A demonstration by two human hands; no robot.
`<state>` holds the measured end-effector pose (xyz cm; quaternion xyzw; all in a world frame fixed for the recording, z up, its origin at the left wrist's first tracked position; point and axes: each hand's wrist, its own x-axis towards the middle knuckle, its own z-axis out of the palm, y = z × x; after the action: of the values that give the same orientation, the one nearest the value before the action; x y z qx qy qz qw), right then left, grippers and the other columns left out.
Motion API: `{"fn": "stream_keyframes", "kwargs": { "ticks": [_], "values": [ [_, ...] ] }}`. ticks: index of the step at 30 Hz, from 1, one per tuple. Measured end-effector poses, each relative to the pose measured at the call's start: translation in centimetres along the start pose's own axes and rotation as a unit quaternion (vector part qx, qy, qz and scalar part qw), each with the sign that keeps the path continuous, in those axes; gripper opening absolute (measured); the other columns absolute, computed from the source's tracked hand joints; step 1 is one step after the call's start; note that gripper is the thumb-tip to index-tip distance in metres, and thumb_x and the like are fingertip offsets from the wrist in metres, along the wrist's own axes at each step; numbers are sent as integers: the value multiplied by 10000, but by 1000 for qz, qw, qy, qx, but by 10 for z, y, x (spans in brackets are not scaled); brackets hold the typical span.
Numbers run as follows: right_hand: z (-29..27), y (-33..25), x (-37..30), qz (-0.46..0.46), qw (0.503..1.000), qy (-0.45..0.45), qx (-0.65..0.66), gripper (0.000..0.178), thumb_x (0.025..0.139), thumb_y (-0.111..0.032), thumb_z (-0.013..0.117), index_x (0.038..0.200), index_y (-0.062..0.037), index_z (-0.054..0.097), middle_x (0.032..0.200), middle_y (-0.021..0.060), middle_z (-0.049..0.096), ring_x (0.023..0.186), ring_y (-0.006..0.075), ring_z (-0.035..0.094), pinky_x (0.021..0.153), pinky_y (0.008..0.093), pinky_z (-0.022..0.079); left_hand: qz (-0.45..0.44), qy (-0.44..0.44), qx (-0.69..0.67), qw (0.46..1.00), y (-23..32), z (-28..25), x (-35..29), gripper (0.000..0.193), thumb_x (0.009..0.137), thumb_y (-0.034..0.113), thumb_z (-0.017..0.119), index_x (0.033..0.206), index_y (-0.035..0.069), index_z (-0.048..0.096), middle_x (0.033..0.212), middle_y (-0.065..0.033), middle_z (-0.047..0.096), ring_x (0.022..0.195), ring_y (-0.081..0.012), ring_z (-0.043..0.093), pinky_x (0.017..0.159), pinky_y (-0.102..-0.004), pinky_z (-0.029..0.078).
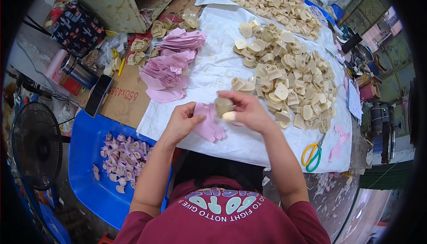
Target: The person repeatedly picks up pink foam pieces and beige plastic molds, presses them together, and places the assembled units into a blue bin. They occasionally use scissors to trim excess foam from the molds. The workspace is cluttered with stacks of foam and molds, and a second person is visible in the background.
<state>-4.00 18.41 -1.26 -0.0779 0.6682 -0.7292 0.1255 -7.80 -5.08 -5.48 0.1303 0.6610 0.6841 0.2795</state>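
In my left hand a thin pink sheet piece is pinched between thumb and fingers, its cut lower edge hanging over the table. My right hand grips a small beige shoe heel right beside the pink piece. The heel is slightly blurred, so I cannot tell whether the two touch. A big heap of similar beige heels lies to the right on the white sheet. Fanned stacks of pink pieces lie to the left.
Scissors with yellow and green handles lie near the right edge beside a pink scrap. At lower left, a blue tub holds several pink-covered pieces. A phone, a thermos and a black fan stand left.
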Motion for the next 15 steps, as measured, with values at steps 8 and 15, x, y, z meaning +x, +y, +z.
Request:
{"fn": "stream_keyframes", "kwargs": {
  "ticks": [8, 15],
  "values": [
    [-28, -43, -54, -86, 976, 173, 100, 706, 736, -15, 747, 1372, 0, 441, 1192, 92, 620, 1060, 163, 612, 929, 307, 491, 201, 270, 334, 881, -13, 26, 5, 371, 806, -30, 595, 1165, 58, 631, 1116, -172, 595, 1028, -276, 569, 863, -356, 455],
    [12, -27, -60, -81, 942, 225, -236, 583, 731, -76, 777, 1263, -24, 544, 1085, 76, 645, 975, 138, 613, 845, 276, 483, 272, 269, 447, 809, -37, 18, 4, 317, 789, 78, 669, 1106, 69, 665, 1281, -210, 490, 1212, -388, 447, 992, -501, 353]
  ]
}}
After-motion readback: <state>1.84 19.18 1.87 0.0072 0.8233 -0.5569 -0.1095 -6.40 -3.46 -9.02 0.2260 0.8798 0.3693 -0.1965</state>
